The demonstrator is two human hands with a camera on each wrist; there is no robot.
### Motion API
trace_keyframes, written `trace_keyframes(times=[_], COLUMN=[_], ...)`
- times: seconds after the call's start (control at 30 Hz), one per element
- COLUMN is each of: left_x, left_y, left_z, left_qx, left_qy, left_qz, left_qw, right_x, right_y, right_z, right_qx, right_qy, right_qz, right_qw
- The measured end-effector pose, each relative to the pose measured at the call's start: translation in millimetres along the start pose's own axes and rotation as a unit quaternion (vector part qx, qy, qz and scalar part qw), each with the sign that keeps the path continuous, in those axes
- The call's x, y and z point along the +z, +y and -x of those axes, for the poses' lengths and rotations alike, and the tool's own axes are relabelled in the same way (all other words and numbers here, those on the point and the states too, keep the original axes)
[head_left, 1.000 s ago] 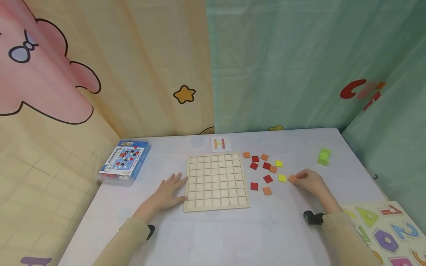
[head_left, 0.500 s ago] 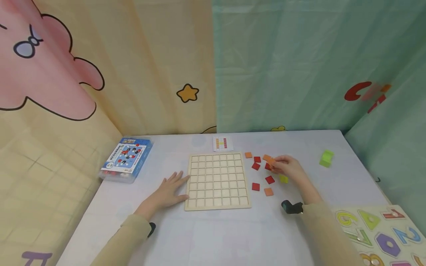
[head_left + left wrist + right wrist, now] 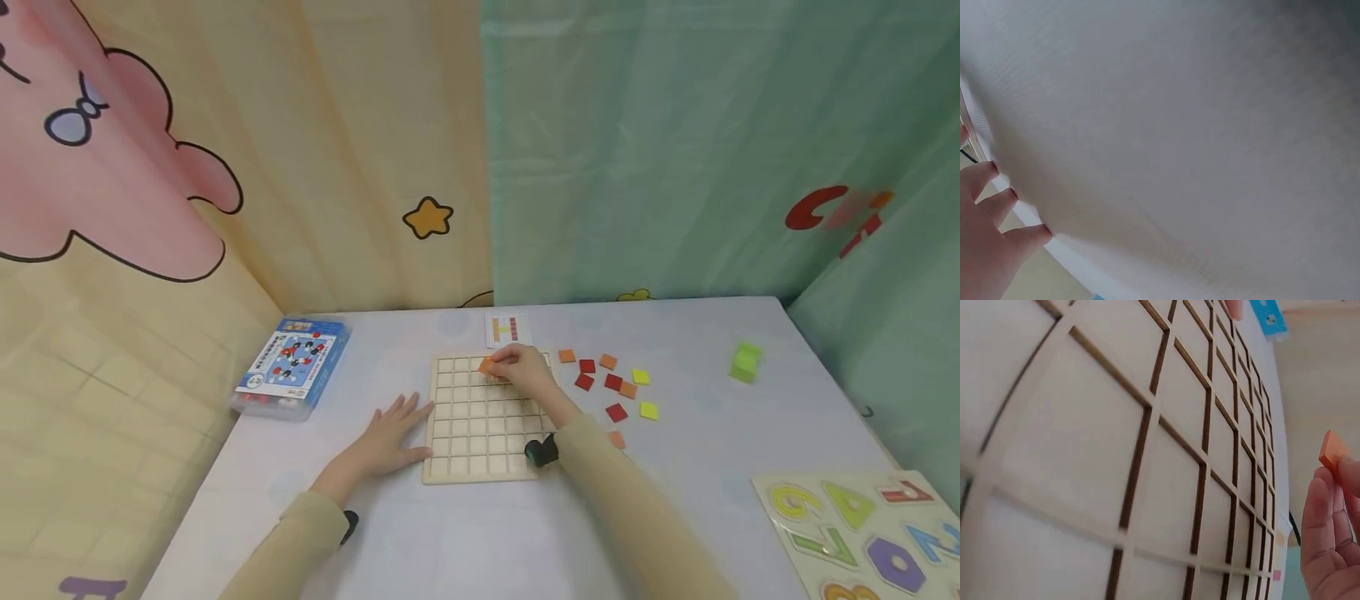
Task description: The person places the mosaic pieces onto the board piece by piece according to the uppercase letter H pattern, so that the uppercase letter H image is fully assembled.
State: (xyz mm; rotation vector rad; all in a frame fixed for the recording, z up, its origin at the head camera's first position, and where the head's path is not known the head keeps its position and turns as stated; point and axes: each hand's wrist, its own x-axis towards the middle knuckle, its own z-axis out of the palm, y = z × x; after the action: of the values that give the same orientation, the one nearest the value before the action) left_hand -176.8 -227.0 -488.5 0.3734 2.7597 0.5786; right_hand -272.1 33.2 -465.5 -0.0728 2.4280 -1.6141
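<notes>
My right hand (image 3: 525, 373) pinches an orange square tile (image 3: 487, 366) between thumb and fingers over the far rows of the wooden grid board (image 3: 459, 482). In the right wrist view the orange tile (image 3: 1332, 449) stands tilted at the fingertips, above the board's square cells (image 3: 1085, 425). Flat on the table, my left hand (image 3: 386, 442) has its fingers spread, with fingertips and thumb at the board's left edge. The left wrist view shows part of that hand (image 3: 991, 231) against the white tabletop.
Loose red (image 3: 617, 412), orange (image 3: 567, 356) and yellow (image 3: 648, 411) tiles lie right of the board. A pattern card (image 3: 504, 330) lies behind it. A blue boxed set (image 3: 292, 367) is at left, green blocks (image 3: 746, 362) and a number puzzle board (image 3: 862, 533) at right.
My right hand has carried the orange tile leftward, from the right of the loose tiles to above the board. The left hand stays at the board's left edge.
</notes>
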Motion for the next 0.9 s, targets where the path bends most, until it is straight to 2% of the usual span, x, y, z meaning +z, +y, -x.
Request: trace_keyframes(times=[0.13,0.27,0.5,0.73,0.9], left_x=[0.4,1.9,4.5,4.4,2.1], left_y=[1.4,2.8,3.4,5.5,6.2], left_z=[-0.3,-0.2,1.8,3.1,3.8], left_qx=[-0.006,-0.005,-0.004,-0.009,-0.014], left_qy=[-0.004,-0.006,-0.007,-0.003,-0.002], left_qz=[0.0,0.003,0.001,0.002,0.001], left_qw=[1.0,1.0,1.0,1.0,0.9999], right_x=[22,31,42,50,55], right_y=[-5,-8,-8,-8,-9], right_z=[-9.3,-14.1,-17.1,-20.4,-22.7], right_qx=[-0.02,-0.035,-0.059,-0.092,-0.091], right_qy=[-0.012,-0.024,-0.037,-0.024,-0.024], right_qz=[0.054,0.11,0.141,0.171,0.193], right_qw=[0.9983,0.9931,0.9875,0.9807,0.9767])
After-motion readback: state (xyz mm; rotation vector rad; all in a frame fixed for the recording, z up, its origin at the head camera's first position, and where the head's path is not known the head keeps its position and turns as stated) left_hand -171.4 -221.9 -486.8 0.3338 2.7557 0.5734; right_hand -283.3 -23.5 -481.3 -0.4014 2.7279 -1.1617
